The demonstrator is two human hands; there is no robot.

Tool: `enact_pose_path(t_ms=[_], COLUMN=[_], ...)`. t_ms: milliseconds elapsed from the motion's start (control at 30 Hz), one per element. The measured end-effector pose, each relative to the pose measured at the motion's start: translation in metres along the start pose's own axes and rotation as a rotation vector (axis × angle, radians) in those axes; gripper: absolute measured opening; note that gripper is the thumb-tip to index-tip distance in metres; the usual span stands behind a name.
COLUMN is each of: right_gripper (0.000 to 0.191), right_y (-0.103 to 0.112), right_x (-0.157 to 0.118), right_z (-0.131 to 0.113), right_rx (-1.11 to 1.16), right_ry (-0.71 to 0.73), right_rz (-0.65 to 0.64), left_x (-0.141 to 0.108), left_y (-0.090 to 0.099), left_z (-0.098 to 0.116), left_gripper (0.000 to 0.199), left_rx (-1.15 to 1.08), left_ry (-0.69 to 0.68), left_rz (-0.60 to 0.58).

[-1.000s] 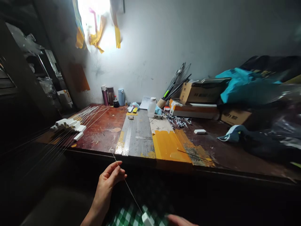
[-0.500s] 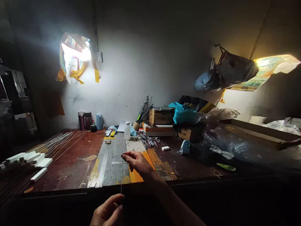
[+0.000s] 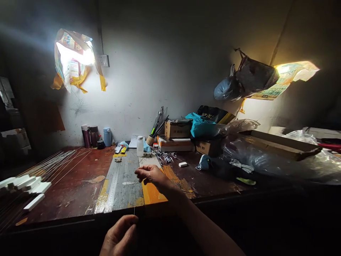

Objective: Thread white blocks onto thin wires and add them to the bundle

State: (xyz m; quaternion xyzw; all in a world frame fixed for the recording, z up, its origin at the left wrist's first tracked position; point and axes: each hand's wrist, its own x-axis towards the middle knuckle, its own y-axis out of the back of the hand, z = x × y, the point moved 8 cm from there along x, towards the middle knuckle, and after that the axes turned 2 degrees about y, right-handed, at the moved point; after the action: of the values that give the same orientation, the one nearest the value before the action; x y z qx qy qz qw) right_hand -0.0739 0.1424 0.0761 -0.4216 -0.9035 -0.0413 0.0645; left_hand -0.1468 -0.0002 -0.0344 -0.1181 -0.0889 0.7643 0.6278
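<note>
From my remote seat, at far left I see a pile of white, bar-shaped blocks (image 3: 41, 188) with long, thin, pale rods (image 3: 60, 160) fanning away behind them across the worn red-brown wooden bench (image 3: 71, 185). Next, at the back by the wall, stands a pale blue cylindrical flask (image 3: 107, 137). Nearer me, a straight silvery ruler (image 3: 113, 188) lies on a grey strip.

My left hand (image 3: 119, 234) is low, in front of the bench's near edge, thumb and forefinger pinching a hair-thin, pale, wire-like strand (image 3: 134, 211). A short length rises upright above those fingertips, then vanishes against the grey; its lower end is lost in the dark. Behind, on the bench, stands a translucent white-capped plastic bottle (image 3: 140, 146). My right hand (image 3: 153, 175) reaches in from the right, higher up, thumb and forefinger pressed together in line above the strand; I judge it pinches the upper part, though the contact is too small to see.

I expect the strand to be almost weightless, springy and fairly stiff along its length, apt to roll or slide between fingertips and to kink if bent sharply. Two light fingertip pinches, well apart, should suit it best.

Further right, a small white rectangular block (image 3: 183, 164) lies on the bench.
</note>
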Motion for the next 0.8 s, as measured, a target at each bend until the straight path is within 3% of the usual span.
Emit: enact_pose_path(t_ms=[200, 367, 500, 800], right_gripper=[0.044, 0.047, 0.046, 0.045], right_y=[-0.001, -0.012, -0.016, -0.015], right_x=[-0.007, -0.014, -0.014, -0.013], right_z=[0.007, 0.011, 0.016, 0.034], right_rx=[0.065, 0.103, 0.116, 0.117], right_ry=[-0.039, -0.045, -0.06, -0.131], right_rz=[-0.077, -0.081, -0.09, -0.12], left_x=[0.003, 0.018, 0.032, 0.032], left_y=[-0.01, -0.008, -0.005, -0.007], left_z=[-0.003, 0.001, 0.002, 0.007], left_gripper=[0.036, 0.043, 0.036, 0.032], left_rx=[-0.135, -0.223, -0.332, -0.279], left_ry=[0.076, 0.09, 0.087, 0.038], left_rz=[-0.046, 0.067, 0.111, 0.048])
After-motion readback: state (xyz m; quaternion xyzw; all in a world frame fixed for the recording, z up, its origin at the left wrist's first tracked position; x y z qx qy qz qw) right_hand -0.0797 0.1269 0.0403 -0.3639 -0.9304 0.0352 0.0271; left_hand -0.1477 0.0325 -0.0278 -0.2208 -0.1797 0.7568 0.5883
